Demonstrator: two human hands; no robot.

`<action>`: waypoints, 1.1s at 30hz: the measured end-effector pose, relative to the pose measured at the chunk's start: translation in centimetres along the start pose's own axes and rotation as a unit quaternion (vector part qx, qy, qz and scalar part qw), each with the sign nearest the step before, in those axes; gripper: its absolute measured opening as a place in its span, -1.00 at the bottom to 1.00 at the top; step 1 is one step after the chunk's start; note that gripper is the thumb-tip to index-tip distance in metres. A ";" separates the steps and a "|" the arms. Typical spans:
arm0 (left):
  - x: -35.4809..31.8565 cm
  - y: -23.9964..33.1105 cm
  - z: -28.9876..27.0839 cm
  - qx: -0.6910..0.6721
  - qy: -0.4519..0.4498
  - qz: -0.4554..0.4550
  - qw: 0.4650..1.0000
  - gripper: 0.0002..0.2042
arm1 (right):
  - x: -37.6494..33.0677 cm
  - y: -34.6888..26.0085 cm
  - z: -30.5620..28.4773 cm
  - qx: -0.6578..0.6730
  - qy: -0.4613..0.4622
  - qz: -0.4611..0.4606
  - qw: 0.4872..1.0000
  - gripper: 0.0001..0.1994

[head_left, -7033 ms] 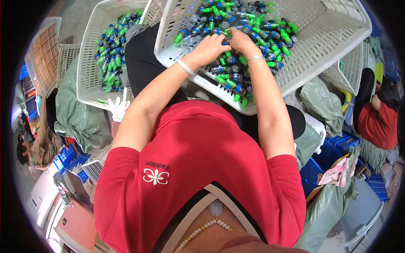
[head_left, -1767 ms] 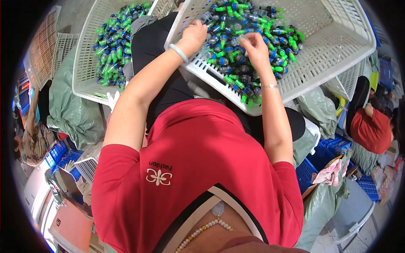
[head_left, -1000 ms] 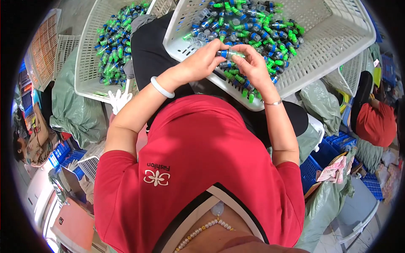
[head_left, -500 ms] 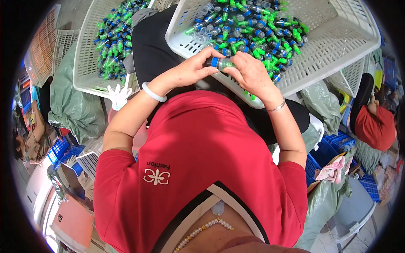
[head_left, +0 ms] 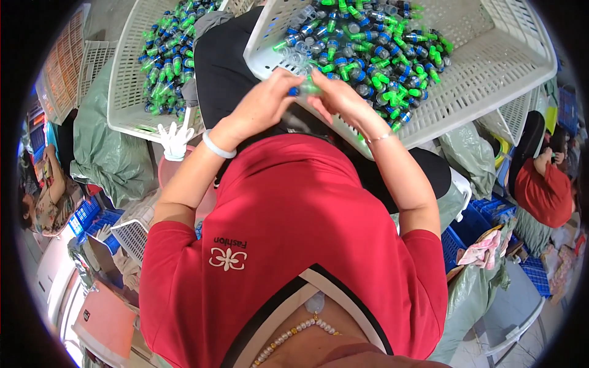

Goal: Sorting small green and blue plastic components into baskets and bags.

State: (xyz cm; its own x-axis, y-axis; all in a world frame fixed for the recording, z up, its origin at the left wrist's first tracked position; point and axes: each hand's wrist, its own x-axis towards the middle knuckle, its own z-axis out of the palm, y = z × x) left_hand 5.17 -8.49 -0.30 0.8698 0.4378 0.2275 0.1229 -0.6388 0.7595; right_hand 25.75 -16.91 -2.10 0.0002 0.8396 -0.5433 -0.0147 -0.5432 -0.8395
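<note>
Both of my hands meet over the near rim of a white basket [head_left: 273,61]. A small bottle-shaped plastic piece [head_left: 305,90] is between their fingertips, blue toward the left and clear green toward the right, blurred by motion. My left hand [head_left: 265,104] is closed on its blue end. My right hand [head_left: 343,101] is at the green end, its fingers smeared and its hold unclear. The basket bears a heap of similar pieces [head_left: 374,55], with clear bodies, blue rings, dark parts and green tips.
A second white basket [head_left: 126,122] with more such pieces stands at the left, a white glove [head_left: 175,141] by its near edge. Green sacks [head_left: 110,147] lie farther left. Blue crates [head_left: 472,227] stand at the right. A person in red [head_left: 543,190] sits far right, another person [head_left: 49,202] far left.
My hands have shifted slightly left with the piece, and my right hand has turned, its fingers now pointing more to the left. The white basket sits slightly farther right in view.
</note>
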 end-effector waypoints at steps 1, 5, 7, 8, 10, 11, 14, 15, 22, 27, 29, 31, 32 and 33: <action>-0.2 -0.7 -0.9 0.021 0.034 -0.022 0.999 -0.60 | 1.2 -0.1 0.2 -0.058 0.029 -0.029 0.997 -0.53; -1.7 -5.1 -6.6 0.288 0.260 -0.101 0.916 -0.67 | 7.1 1.4 -0.8 -0.502 0.293 -0.286 0.762 -0.60; -1.4 -5.5 -7.9 0.427 0.306 -0.102 0.845 -0.69 | 9.4 1.7 -0.7 -0.536 0.277 -0.244 0.759 -0.62; -1.0 -5.4 -7.8 0.407 0.287 -0.090 0.862 -0.70 | 10.4 1.8 -0.5 -0.568 0.258 -0.204 0.754 -0.64; 0.3 -4.9 -7.0 0.363 0.248 -0.065 0.896 -0.71 | 11.7 2.2 -0.3 -0.598 0.238 -0.163 0.748 -0.65; 0.9 -4.9 -5.6 0.317 0.209 -0.060 0.923 -0.71 | 12.1 2.4 -0.2 -0.599 0.240 -0.159 0.747 -0.67; 4.3 -5.3 -0.2 0.225 0.111 -0.068 0.966 -0.77 | 12.3 2.8 -0.6 -0.605 0.247 -0.146 0.743 -0.69; 5.2 -6.7 1.2 0.234 0.093 -0.087 0.964 -0.76 | 11.5 2.3 -0.7 -0.582 0.261 -0.165 0.752 -0.70; 10.1 -14.5 6.8 0.361 -0.063 -0.184 0.912 -0.71 | 4.4 1.6 -4.2 -0.295 0.312 -0.189 0.883 -0.73; 10.8 -12.0 6.0 0.336 -0.002 -0.103 0.936 -0.70 | -0.7 3.7 -5.8 -0.162 0.361 -0.194 0.898 -0.71; 11.2 -9.0 4.1 0.092 0.008 -0.179 0.979 -0.68 | -2.2 3.8 -5.8 -0.118 0.364 -0.178 0.906 -0.72; 10.7 -5.9 2.4 -0.395 0.038 -0.303 0.867 -0.63 | -3.0 2.6 -4.6 -0.109 0.349 -0.193 0.911 -0.73; 10.0 -4.9 2.4 -0.393 0.039 -0.304 0.867 -0.63 | -3.2 1.8 -4.1 -0.104 0.333 -0.207 0.914 -0.74; 9.4 -3.9 2.3 -0.440 0.034 -0.303 0.845 -0.64 | -3.3 1.3 -3.8 -0.099 0.318 -0.221 0.917 -0.76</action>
State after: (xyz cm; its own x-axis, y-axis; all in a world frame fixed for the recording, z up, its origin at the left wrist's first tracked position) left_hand 13.98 -3.34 -2.59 0.7422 0.5697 -0.3529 0.1069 0.4193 0.9016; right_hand 29.51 -20.40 -1.41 0.5456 0.8380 0.0064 0.3090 -0.1941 -0.9310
